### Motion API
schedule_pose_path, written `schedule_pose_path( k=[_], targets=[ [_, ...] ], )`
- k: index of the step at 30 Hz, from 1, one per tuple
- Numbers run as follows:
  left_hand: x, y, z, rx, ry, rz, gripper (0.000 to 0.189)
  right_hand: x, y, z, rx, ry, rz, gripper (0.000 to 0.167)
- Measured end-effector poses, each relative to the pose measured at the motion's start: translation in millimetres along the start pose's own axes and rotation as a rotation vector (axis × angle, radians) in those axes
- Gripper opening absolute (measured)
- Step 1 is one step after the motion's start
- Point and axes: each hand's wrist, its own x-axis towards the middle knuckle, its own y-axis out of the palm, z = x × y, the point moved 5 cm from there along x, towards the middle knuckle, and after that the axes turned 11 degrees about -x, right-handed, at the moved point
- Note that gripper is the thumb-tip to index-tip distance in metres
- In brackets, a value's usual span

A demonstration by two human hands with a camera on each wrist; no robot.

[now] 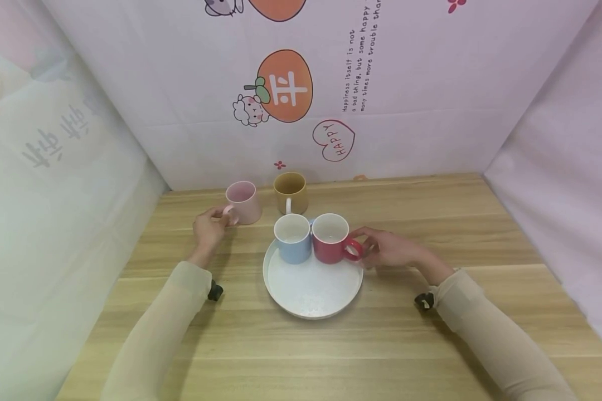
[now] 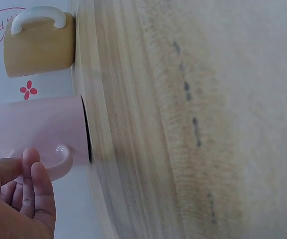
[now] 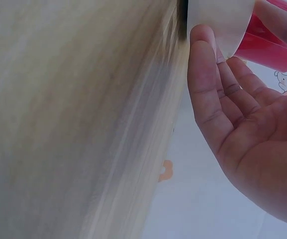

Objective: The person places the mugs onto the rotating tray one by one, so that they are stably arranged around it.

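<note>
In the head view my left hand [image 1: 209, 229] pinches the handle of a pink mug [image 1: 247, 207], which stands upright on the wooden table at the back left. The left wrist view shows thumb and fingers meeting at that handle [image 2: 59, 164]. My right hand [image 1: 393, 249] is at the right rim of a round white tray [image 1: 313, 292], thumb and fingers spread apart beside the handle of a red mug [image 1: 328, 249]. Its loosely bent fingers [image 3: 205, 74] overlap the tray's side in the right wrist view. On the tray, a light blue mug [image 1: 295, 248] stands left of the red one.
Behind the tray stands a yellow-brown mug [image 1: 298, 201] with a white handle facing forward, close to the printed back cloth [image 1: 411, 111]. White cloth hangs along both sides of the wooden table [image 1: 301, 362].
</note>
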Motion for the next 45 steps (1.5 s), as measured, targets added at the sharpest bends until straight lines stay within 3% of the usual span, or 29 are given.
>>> schedule_pose_path(
  k=[9,22,28,41,45],
  targets=[
    [-3.4,-3.2,2.8,-0.046,-0.019,0.014,0.028,0.0,1.2,-0.3,-0.007,-0.002,-0.004,0.071],
    [-8.9,-10.4,-0.1,-0.116,0.036,0.011,0.027,0.3,-0.2,0.0,0.004,-0.016,-0.014,0.07],
    [-15.2,-15.0,-4.4,-0.184,0.023,0.024,0.029,-0.5,-0.3,0.2,0.011,-0.011,-0.012,0.07],
    [-27.7,-26.3,-9.8,-0.232,0.026,0.051,0.029,0.0,2.2,1.1,0.058,0.022,0.004,0.072],
    [-31.2,-27.5,-11.5,-0.261,0.002,0.065,0.03,0.2,2.0,0.2,0.062,0.025,0.006,0.073]
  ],
)
